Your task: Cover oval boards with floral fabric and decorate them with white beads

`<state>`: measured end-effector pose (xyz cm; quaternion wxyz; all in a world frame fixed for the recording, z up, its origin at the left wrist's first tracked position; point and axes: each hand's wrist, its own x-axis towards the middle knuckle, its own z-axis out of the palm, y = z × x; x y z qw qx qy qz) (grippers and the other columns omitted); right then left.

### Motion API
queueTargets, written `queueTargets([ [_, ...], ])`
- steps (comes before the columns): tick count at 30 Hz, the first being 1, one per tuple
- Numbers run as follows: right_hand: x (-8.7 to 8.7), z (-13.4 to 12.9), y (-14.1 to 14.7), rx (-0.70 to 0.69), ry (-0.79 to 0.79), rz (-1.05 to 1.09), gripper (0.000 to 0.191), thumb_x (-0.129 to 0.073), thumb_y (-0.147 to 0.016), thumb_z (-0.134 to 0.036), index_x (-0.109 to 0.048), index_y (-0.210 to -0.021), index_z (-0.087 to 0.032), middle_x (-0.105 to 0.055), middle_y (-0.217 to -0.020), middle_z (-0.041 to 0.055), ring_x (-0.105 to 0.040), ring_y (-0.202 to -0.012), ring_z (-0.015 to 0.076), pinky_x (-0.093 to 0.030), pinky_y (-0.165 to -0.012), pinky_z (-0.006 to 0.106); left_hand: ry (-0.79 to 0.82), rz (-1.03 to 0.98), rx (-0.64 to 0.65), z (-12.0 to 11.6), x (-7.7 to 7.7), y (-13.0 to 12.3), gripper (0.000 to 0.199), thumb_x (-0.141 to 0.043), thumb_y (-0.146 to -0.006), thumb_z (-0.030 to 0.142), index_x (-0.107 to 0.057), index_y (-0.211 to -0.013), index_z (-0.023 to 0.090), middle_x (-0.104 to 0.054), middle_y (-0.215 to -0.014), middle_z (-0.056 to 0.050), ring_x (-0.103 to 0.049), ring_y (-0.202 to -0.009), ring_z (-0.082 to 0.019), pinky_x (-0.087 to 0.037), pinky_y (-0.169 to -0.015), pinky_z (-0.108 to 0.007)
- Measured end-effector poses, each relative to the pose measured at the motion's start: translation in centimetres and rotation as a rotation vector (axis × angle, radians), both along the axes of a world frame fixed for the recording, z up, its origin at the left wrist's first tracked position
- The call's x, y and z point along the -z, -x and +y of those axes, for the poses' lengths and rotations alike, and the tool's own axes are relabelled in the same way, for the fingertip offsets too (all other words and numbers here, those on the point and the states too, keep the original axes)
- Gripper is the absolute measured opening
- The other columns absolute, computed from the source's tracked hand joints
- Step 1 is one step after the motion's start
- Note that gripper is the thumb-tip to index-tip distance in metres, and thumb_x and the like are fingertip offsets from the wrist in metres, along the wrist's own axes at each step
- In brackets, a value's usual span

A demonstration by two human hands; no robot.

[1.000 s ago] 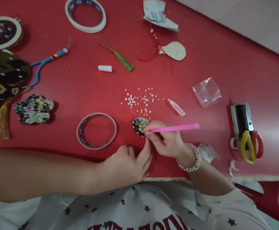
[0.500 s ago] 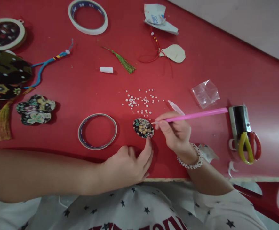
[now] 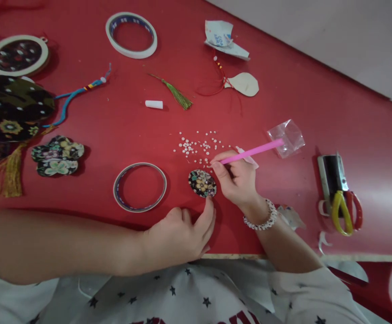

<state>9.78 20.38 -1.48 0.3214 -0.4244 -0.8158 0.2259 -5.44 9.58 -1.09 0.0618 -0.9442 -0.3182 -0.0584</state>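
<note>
My right hand (image 3: 238, 182) pinches a pink pen-like stick (image 3: 253, 151) near its lower end; the tip is at the near edge of the scattered small white pearl beads (image 3: 196, 146). Just left of that hand lies an oval floral-patterned piece (image 3: 202, 183), dark with yellow and green flowers. My left hand (image 3: 180, 234) rests on the table, index fingertip touching the oval's near edge, the other fingers loosely bent. Partly behind my right hand is a small clear glue tube (image 3: 249, 159) with a pointed nozzle.
Tape rolls (image 3: 140, 187) lie on the red table (image 3: 115, 135). Also there are a flower-shaped piece (image 3: 57, 155), a green tassel (image 3: 178, 95), a white cap (image 3: 153, 104), a plastic bag (image 3: 287, 138), scissors (image 3: 342, 209), a pale tag with red cord (image 3: 245, 84) and dark ornaments (image 3: 14, 108).
My right hand has drawn the stick's tip off the oval and moved slightly up to the beads. My left hand keeps its fingertip at the oval. The whole view has shifted slightly.
</note>
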Motion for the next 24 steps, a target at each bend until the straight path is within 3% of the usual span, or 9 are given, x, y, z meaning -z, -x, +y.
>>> queueTargets([
  [7, 0.3, 0.2, 0.4, -0.019, 0.024, 0.077, 0.009, -0.050, -0.086, -0.019, -0.059, -0.089, -0.020, -0.065, -0.070, -0.0005, -0.060, -0.059, 0.0108, -0.049, -0.055, 0.024, 0.013, -0.018, -0.009, 0.1, 0.2, 0.0, 0.048, -0.027, -0.094, 0.035, -0.055, -0.121, 0.006, -0.058, -0.121, -0.023, -0.050, -0.043, -0.012, -0.033, -0.037, -0.027],
  [11, 0.3, 0.4, 0.8, -0.031, -0.065, 0.122, 0.018, -0.048, -0.087, -0.015, -0.060, -0.096, -0.023, -0.067, -0.073, -0.0007, -0.063, -0.067, 0.0123, -0.052, -0.066, 0.027, 0.028, -0.026, -0.011, 0.2, 0.0, 0.0, 0.049, -0.025, -0.094, 0.035, -0.055, -0.121, 0.007, -0.057, -0.122, -0.022, -0.052, -0.044, -0.013, -0.033, -0.038, -0.028],
  [16, -0.3, 1.2, 2.0, -0.002, -0.016, 0.123, 0.022, -0.045, -0.090, -0.020, -0.060, -0.106, -0.022, -0.069, -0.083, 0.0016, -0.064, -0.071, 0.0136, -0.053, -0.067, 0.030, 0.034, -0.027, -0.029, -0.1, 0.2, -0.1, 0.051, -0.024, -0.094, 0.035, -0.054, -0.122, 0.006, -0.056, -0.123, -0.023, -0.052, -0.046, -0.014, -0.034, -0.038, -0.029],
  [24, 1.0, 2.2, 3.2, -0.118, 0.006, 0.054, 0.021, -0.046, -0.091, -0.027, -0.064, -0.080, -0.021, -0.070, -0.084, 0.0021, -0.062, -0.086, 0.0179, -0.049, -0.079, 0.037, 0.047, -0.027, -0.034, -0.2, 0.2, 0.0, 0.051, -0.022, -0.095, 0.035, -0.053, -0.123, 0.006, -0.055, -0.123, -0.023, -0.053, -0.048, -0.014, -0.034, -0.039, -0.029],
])
